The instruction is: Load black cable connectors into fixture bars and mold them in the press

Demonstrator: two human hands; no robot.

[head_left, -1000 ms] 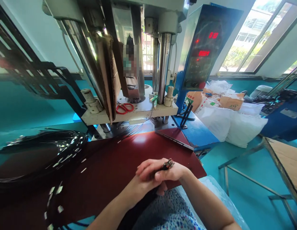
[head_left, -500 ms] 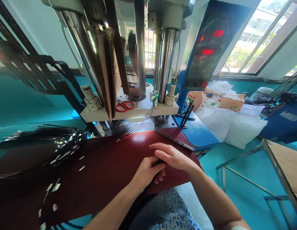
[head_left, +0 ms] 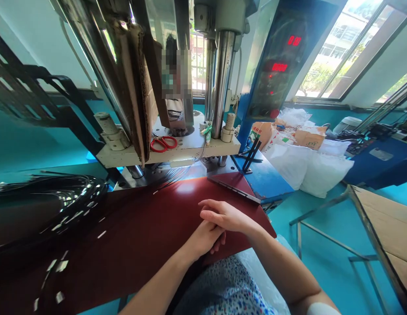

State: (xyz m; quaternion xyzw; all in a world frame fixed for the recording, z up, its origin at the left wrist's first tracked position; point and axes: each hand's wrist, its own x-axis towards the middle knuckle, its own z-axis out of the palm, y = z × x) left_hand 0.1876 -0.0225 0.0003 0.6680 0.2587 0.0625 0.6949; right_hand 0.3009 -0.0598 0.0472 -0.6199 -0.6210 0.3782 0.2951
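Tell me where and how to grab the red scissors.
Likely best: grip the scissors by the right red loop, from the front right. The loops lie near the front edge of the ledge; cardboard stands close on the left.

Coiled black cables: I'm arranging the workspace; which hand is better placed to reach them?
Likely the left hand: it's nearer the coiled black cables, though the right hand covers part of it, hiding any grip.

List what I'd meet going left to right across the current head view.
Coiled black cables → red-handled scissors → overlapping hands → white sacks → cardboard sheet.
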